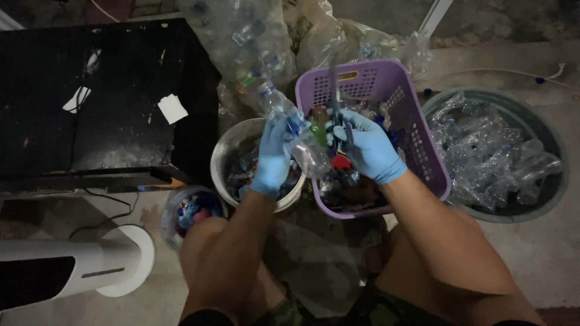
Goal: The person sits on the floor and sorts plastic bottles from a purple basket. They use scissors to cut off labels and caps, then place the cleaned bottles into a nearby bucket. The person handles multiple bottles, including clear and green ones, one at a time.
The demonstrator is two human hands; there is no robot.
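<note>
The person sits low with both knees up, both hands in thin blue gloves; the left hand [272, 158] is wrapped closed around a clear plastic bottle [294, 134], gripping it about the middle; the bottle hangs in the air above the gap between the white bucket [225, 152] and the purple basket [406, 115], touching neither; its long axis runs on a slant, capped neck up and away toward the far left, base down and nearer toward the right; so the base end points at the right hand [371, 148], which sits just beside it; that hand is closed round a thin dark tool [338, 99] (a blade or scissors, I cannot tell which, it is blurred) standing nearly upright over the basket; the tool crosses the bottle's line close to its lower part, though whether they touch I cannot say; the left hand is the one on the bottle, the right only near it; around them, a grey tub [547, 130] of clear bottles at the right, a small container of coloured caps [192, 211] by the left knee, bags of bottles [254, 36] behind, a black table [90, 96] at the left
</note>
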